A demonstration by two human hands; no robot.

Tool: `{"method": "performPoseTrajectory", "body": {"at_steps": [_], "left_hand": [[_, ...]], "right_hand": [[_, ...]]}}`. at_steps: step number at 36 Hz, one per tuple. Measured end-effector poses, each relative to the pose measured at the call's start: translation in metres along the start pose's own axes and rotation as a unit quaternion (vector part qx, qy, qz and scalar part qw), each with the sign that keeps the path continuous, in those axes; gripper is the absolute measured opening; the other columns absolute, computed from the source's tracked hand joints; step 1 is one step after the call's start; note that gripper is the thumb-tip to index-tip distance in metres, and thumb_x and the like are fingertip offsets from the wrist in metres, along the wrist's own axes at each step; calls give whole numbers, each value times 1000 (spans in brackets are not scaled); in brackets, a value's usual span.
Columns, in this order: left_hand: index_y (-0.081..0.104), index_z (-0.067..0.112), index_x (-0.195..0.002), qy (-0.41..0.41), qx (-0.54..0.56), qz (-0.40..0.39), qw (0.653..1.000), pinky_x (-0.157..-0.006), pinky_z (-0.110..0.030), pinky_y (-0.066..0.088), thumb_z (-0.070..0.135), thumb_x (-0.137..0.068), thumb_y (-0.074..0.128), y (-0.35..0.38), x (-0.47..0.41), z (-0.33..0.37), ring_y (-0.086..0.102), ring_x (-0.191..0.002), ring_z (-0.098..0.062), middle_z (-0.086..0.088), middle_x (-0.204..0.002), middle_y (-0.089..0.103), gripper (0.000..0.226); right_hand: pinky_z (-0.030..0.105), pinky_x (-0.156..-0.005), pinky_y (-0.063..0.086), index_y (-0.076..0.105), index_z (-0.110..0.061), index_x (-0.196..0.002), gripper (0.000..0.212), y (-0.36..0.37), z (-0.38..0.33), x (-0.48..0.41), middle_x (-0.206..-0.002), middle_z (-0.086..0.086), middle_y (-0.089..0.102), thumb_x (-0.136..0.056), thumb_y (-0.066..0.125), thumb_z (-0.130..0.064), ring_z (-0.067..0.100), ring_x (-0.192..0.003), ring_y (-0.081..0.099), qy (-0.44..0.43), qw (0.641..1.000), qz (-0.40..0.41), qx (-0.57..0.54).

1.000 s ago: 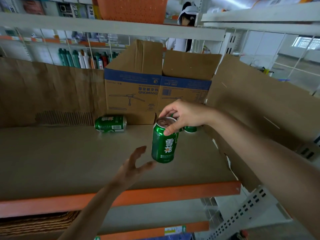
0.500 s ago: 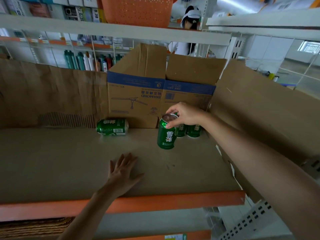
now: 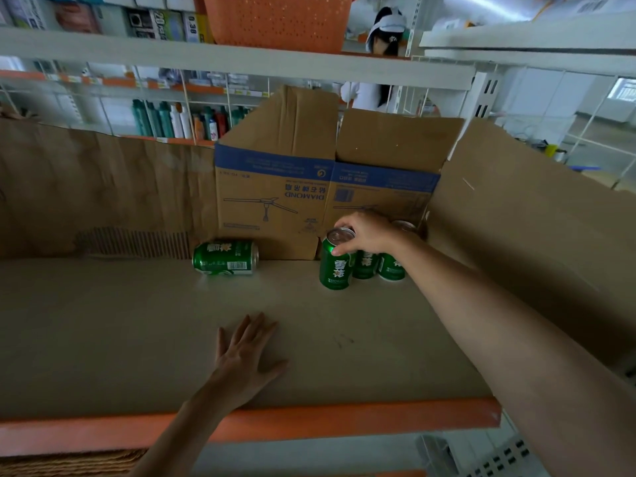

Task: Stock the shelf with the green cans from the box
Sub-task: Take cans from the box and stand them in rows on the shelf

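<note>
At the back right of the cardboard-lined shelf (image 3: 137, 321), the right hand (image 3: 364, 232) grips an upright green can (image 3: 335, 266) by its rim, fingers curled over the top so that part of the lid is covered. The can's base appears to meet the shelf board. Just behind it stand a second can (image 3: 364, 268) and a third can (image 3: 390, 268), their upper halves largely hidden by the hand and wrist. A fourth can (image 3: 225, 257) lies on its side further left, against the foot of the cardboard box (image 3: 275, 201). The box's print reads upside down, and its inside cannot be seen from here. The left hand (image 3: 246, 356) rests flat on the shelf near the orange front edge, fingers spread and holding nothing. An orange basket (image 3: 275, 22) above is cut off by the frame, and a person (image 3: 382, 39) beyond the racks is mostly screened by shelving.
</note>
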State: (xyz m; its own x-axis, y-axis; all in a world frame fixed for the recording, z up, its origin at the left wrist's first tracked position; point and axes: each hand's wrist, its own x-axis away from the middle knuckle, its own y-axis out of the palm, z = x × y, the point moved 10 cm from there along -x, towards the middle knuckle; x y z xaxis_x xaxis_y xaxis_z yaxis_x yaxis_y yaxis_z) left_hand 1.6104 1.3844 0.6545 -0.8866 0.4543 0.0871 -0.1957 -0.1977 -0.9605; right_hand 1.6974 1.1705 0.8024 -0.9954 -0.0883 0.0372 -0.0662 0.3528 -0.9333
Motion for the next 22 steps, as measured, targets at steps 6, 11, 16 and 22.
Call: {"method": "performPoseTrajectory", "body": {"at_steps": [6, 11, 16, 22], "left_hand": [[5, 36, -147, 4, 13, -4, 1000, -114, -44, -9, 77, -48, 1, 0, -1, 0, -8, -145, -12, 9, -157, -5, 108], [3, 36, -147, 3, 16, -3, 1000, -114, -42, -11, 77, -47, 0, -3, 1, 2, -9, -144, -11, 9, -157, -6, 108], [3, 37, -147, 3, 16, -8, 1000, -113, -41, -12, 95, -29, -10, -2, 1, 1, -9, -144, -11, 10, -157, -6, 132], [3, 36, -146, 2, 25, 0, 1000, -114, -42, -11, 92, -35, -3, -4, 1, 1, -9, -144, -10, 10, -157, -6, 124]], "right_hand": [[34, -83, 48, 59, -14, -119, 52, 1, -1, -10, -116, 4, 63, -76, 76, -38, 21, -102, 59, -2, 1000, -17, 9], [35, -83, 47, 58, -15, -120, 50, 1, -1, -18, -116, 3, 62, -78, 74, -36, 22, -102, 58, 2, 1000, -24, 10], [39, -86, 49, 61, -15, -115, 44, 2, 5, -25, -112, 4, 65, -78, 75, -33, 22, -98, 60, 14, 999, -36, -6], [37, -82, 51, 63, -13, -108, 36, 4, 4, -31, -105, 5, 67, -79, 75, -30, 22, -94, 63, 19, 998, -50, -20]]}}
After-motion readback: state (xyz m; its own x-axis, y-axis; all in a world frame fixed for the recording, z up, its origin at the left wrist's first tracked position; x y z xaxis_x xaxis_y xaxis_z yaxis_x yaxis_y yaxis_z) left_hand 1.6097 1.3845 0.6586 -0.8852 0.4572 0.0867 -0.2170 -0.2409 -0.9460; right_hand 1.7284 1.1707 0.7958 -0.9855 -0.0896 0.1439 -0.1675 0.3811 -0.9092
